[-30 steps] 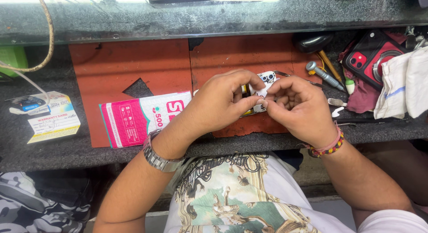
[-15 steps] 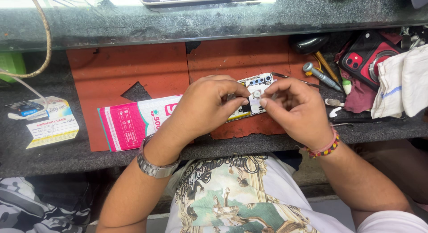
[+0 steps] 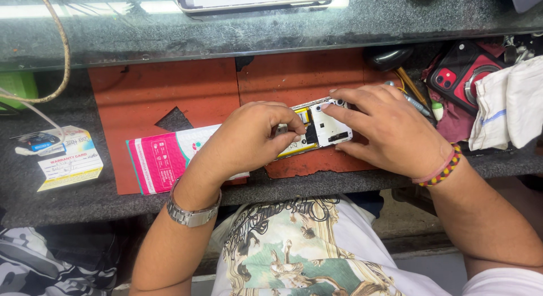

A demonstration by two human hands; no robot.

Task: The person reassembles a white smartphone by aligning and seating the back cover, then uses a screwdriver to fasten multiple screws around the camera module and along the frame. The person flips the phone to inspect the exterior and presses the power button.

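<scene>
An opened phone (image 3: 322, 129), back cover off with white inner frame and yellow battery showing, lies on the red work mat (image 3: 186, 95). My left hand (image 3: 251, 140) curls over its left half, with thumb and forefinger pinched at the inner parts; whether it grips something small I cannot see. My right hand (image 3: 384, 126) rests flat on the phone's right end, fingers spread and pressing it to the mat. A metal watch sits on my left wrist, a beaded band on my right.
A pink and white packet (image 3: 161, 160) lies left of my hands. Farther left a small card and box (image 3: 65, 160). At right a red phone (image 3: 458, 75), white cloth (image 3: 509, 106), hand tools (image 3: 416, 98). A glass shelf (image 3: 226, 24) runs along the back.
The phone has come down from between my raised hands onto the mat. My right hand opened flat over it; my left hand moved onto its left half.
</scene>
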